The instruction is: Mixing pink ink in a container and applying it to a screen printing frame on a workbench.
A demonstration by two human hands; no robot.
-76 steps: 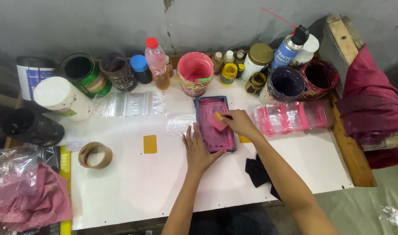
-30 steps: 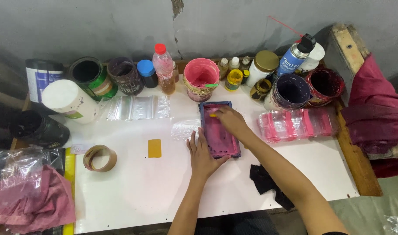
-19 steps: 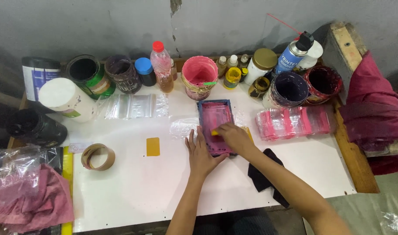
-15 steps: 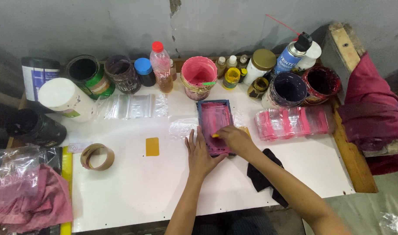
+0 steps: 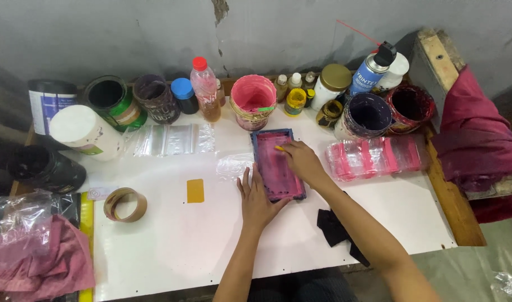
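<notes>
head view: paint pots (image 5: pixel 367 115) crowd behind the pink-stained frame (image 5: pixel 277 164).

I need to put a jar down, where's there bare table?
Bare table lies between the tape roll and left hand, and below the pink-stained bags past the right hand. The back row of pots is crowded.

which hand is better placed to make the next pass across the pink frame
Probably the right hand: it lies on the pink frame with a small yellow piece at its fingers. The left hand is flat at the frame's near edge, steadying it.
</notes>
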